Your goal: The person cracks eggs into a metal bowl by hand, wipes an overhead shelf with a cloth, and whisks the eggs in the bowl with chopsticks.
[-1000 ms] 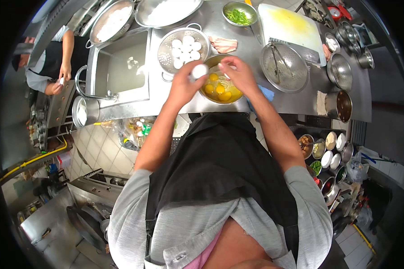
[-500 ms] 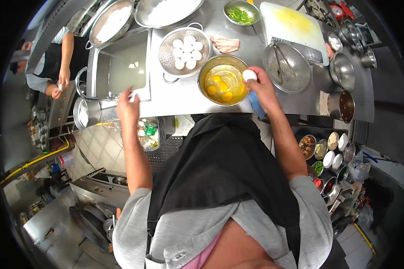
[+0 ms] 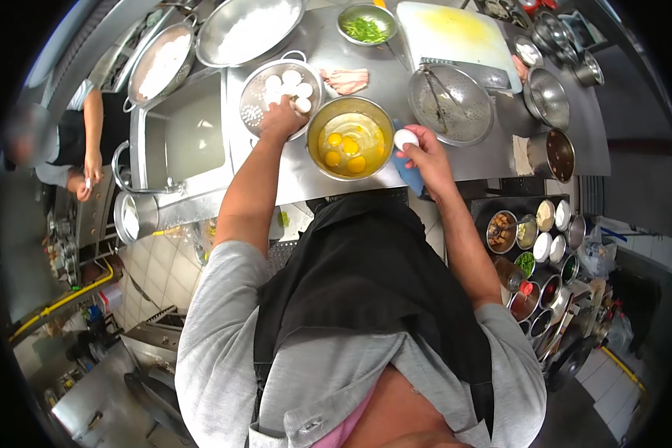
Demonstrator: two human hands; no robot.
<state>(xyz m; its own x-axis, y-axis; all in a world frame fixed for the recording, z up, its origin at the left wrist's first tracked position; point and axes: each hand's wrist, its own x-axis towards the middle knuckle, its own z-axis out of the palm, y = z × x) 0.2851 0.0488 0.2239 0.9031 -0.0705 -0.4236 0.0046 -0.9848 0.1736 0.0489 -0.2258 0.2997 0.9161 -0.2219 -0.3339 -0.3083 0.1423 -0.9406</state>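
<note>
A white egg (image 3: 405, 139) is held between the thumb and fingers of my right hand (image 3: 425, 155), just right of a metal bowl (image 3: 387, 169). Several yellow yolks (image 3: 350, 145) lie in clear liquid inside that bowl. My left hand (image 3: 282, 118) reaches into a perforated colander (image 3: 252, 84) of white eggs (image 3: 292, 78), its fingers at the eggs; whether they grip one is hard to make out. Raw meat strips (image 3: 347, 81) rest on the steel counter behind the bowl. Beside my right hand hangs a blue cloth (image 3: 407, 173) at the counter edge.
An empty colander (image 3: 455, 112) with tongs stands at the right, near a knife (image 3: 467, 72) and a cutting board (image 3: 455, 30). Behind is a bowl of green vegetables (image 3: 366, 28). At left are a sink (image 3: 183, 134) and another person's hands (image 3: 89, 173).
My left hand has moved from beside the sink up into the egg colander. My right hand still holds its egg, now just outside the bowl's right rim. The view has shifted slightly.
</note>
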